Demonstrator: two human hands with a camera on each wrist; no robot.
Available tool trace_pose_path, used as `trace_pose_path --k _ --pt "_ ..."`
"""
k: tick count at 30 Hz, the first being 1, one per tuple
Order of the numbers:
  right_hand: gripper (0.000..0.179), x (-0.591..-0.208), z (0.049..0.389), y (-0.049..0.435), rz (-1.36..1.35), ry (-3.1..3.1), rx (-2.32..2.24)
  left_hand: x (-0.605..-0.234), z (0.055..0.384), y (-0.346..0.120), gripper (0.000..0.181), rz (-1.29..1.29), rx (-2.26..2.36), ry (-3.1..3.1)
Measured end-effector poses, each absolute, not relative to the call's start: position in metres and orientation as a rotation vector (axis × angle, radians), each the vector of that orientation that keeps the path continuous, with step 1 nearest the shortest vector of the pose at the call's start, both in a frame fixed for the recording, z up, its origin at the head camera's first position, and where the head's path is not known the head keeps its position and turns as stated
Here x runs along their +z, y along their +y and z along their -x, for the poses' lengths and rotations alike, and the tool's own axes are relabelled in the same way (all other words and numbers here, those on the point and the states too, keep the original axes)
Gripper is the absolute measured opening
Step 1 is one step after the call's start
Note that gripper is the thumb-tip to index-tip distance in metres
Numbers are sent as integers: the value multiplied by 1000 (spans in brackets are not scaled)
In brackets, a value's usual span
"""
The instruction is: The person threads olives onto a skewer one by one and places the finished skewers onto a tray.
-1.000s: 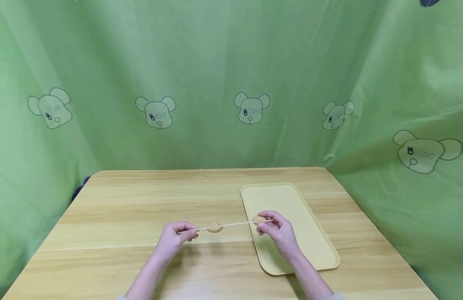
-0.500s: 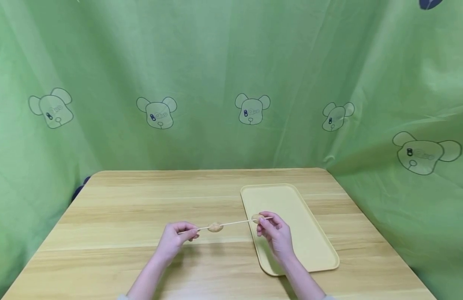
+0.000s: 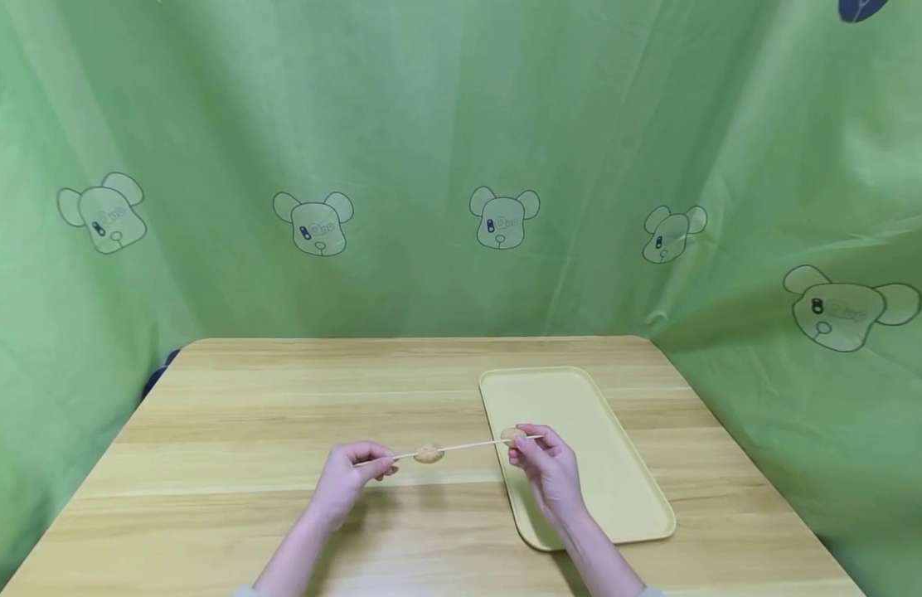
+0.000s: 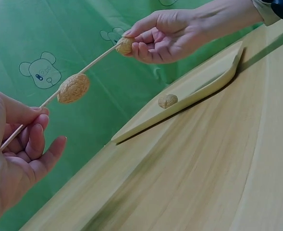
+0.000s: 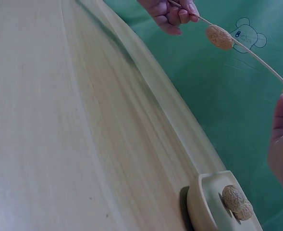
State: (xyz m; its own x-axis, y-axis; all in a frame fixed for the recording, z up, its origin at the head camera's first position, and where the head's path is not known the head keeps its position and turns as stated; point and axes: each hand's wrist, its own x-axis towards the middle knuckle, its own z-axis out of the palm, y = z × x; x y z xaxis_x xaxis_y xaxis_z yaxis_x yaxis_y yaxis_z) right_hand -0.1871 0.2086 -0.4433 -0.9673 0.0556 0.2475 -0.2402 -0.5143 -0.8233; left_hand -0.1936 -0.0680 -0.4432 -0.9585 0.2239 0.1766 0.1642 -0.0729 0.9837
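Near the skewer's left end, my left hand pinches a thin wooden skewer between thumb and fingers. A tan, wrinkled oval ball is threaded on the stick a short way from those fingertips. My right hand pinches a second tan ball on the skewer's right part; the stick's tip shows beyond it in the head view. Both hands hold the skewer up in the air, almost level, the right one over the beige tray. Fingers partly cover the second ball.
On the tray lie more wrinkled balls, seen in the wrist views and hidden behind my right hand in the head view. The tray lies on the right of a wooden table. A green curtain surrounds the table's far and side edges.
My right hand has shifted slightly left, its thumb now over the second ball, and dipped a little in the last half second. The left hand and the first ball stay nearly still.
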Motion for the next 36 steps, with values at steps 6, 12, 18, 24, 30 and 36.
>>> trace_pose_path --k 6,12,18,24,30,36 --pt "26 -443 187 205 -292 -1434 2592 -440 195 -68 17 -409 2226 2114" --pt "25 -442 187 202 -285 -1441 2592 -440 195 -67 16 -426 2229 2109" --pt "28 -440 187 197 -283 -1438 2590 -442 195 -66 16 -423 2232 2107" --pt "28 -437 187 193 -284 -1433 2591 -441 195 -65 16 -386 2241 2115" --pt "25 -436 187 191 -310 -1413 2614 -439 195 -65 16 -398 2244 2117" --pt "24 -437 189 189 -345 -1402 2631 -440 194 -64 15 -401 2241 2125"
